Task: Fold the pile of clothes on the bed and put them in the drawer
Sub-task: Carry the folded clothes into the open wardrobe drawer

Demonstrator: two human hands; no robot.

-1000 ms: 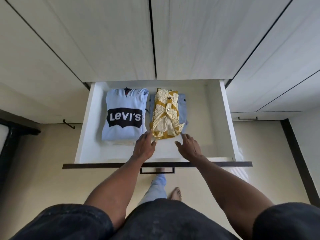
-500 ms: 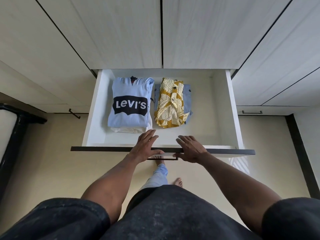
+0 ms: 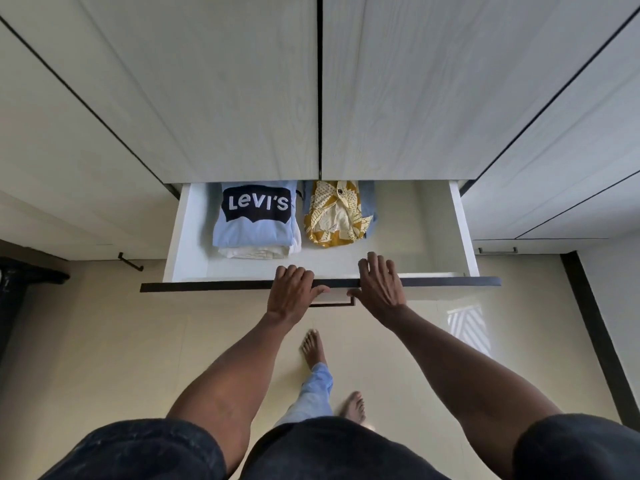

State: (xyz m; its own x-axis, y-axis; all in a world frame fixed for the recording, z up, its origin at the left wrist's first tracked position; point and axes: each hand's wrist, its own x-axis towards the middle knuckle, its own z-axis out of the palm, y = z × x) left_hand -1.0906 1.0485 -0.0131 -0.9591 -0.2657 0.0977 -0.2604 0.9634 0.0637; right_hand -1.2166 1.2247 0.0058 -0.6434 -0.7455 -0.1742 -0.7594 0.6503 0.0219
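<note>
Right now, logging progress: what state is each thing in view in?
drawer: partly open
Levi's shirt: folded, top of left stack
yellow patterned shirt: folded, on a blue garment
left hand: fingers curled over drawer front
right hand: fingers straight, on drawer front
wardrobe doors: closed

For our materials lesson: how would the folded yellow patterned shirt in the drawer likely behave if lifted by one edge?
The yellow patterned shirt looks like thin, rumpled cloth, so it would probably flop and unfold. It seems light. Its loose fold suggests it would probably slide rather than roll.
</note>
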